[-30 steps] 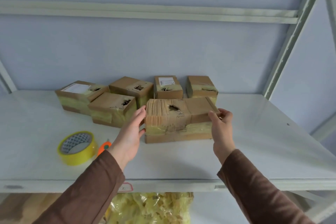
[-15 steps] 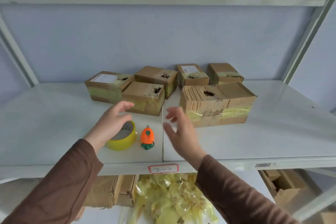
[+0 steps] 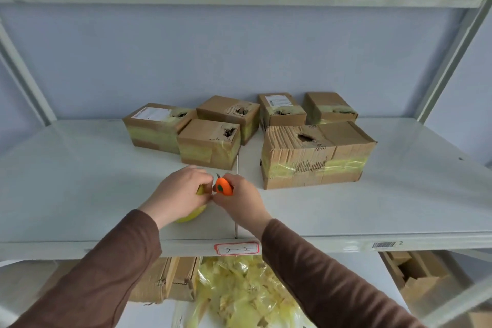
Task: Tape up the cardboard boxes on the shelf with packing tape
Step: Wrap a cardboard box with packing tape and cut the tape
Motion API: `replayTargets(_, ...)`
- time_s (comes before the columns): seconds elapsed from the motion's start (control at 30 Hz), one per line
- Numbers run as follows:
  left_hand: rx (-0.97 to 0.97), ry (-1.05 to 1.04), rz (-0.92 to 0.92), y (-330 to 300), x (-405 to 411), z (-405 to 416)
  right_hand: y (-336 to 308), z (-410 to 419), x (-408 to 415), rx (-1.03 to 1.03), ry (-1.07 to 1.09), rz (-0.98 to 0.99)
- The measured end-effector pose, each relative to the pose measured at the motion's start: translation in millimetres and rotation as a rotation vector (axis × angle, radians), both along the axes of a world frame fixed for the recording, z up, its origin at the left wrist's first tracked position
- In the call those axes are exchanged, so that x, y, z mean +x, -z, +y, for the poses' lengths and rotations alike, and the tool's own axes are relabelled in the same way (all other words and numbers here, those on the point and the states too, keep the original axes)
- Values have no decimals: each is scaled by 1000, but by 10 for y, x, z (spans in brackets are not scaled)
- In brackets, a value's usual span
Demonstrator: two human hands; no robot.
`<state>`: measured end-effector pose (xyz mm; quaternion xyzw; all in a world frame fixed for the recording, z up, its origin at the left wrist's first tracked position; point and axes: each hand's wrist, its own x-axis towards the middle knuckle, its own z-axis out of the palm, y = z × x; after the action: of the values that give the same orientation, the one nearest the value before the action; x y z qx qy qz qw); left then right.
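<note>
your left fingers (image 3: 198, 177) curl over the yellow tape roll (image 3: 192, 215) while your right hand (image 3: 239, 201) grips the orange cutter (image 3: 224, 186) — both near the front of the white shelf (image 3: 80, 181). largest to smallest: the long cardboard box (image 3: 315, 154) just right of your hands, then five small boxes (image 3: 210, 145) clustered behind — all banded in yellow tape.

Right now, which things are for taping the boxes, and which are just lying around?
For the job:
- yellow tape roll, under the left hand
- orange cutter, in the right hand
- cardboard boxes

Just lying about:
- bag of yellow scraps
- label on the shelf edge
</note>
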<state>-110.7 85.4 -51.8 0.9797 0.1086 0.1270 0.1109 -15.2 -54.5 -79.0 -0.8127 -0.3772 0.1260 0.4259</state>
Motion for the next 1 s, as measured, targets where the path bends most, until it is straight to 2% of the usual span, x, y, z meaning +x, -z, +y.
replayTargets(0.07, -83, 42, -52, -67, 61, -86, -126, -98, 50, 18, -41, 7)
replayTargets(0.2, -363, 105, -134, -193, 147, -250, -380, -335, 82, 22, -88, -136)
replayTargets(0.27, -500, 155, -175, -282, 186, -378, -465, -457, 79, 106, -50, -201)
replayTargets(0.33, -555, 201, -211, -397, 260, -509, -542, -568, 100, 236, 30, -220)
replayTargets(0.47, -604, 299, -193, -654, 477, -768, -652, -733, 150, 485, 187, -120)
replayTargets(0.6, -498, 273, -118, -671, 624, -858, -881, -1019, 356, 778, 376, 199)
replayTargets(0.67, -607, 249, -138, -628, 641, -798, -970, -1260, 555, 856, 437, 257)
replayTargets(0.77, -803, 248, -156, -656, 689, -829, -861, -1451, 579, 704, 263, 224)
replayTargets(0.9, -713, 241, -111, -759, 827, -975, -570, -1572, 261, 617, -86, 280)
replayTargets(1.0, -870, 243, -107, -864, 907, -999, -563, -1711, 126, 510, -194, 247)
